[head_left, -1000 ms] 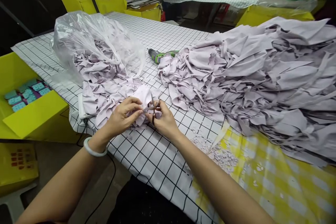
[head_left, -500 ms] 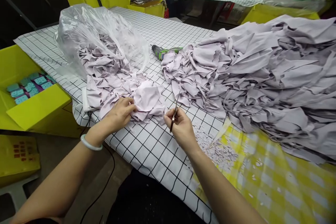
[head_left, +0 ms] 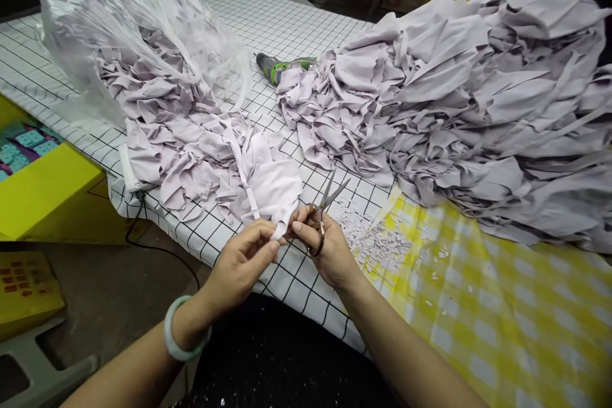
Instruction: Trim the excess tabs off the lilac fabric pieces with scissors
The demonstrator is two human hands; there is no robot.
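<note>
Fingers of the left hand (head_left: 239, 264) pinch the tip of one fabric piece (head_left: 280, 188), centre of the frame; the right hand's (head_left: 335, 255) clasp the scissors (head_left: 321, 207). Apart half a second ago, the hands now meet at this piece, which therefore seems singled out for work. Counted: two fabric piles, the larger pile (head_left: 454, 108) at right, the smaller pile (head_left: 176, 140) centre left; one plastic bag (head_left: 109, 6), upper left; one drill (head_left: 272, 70), upper centre; one pair of scissors.

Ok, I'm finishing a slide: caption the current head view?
Left hand pinches a pale fabric piece while the right hand holds opened scissors above a grid-patterned tablecloth.
</note>
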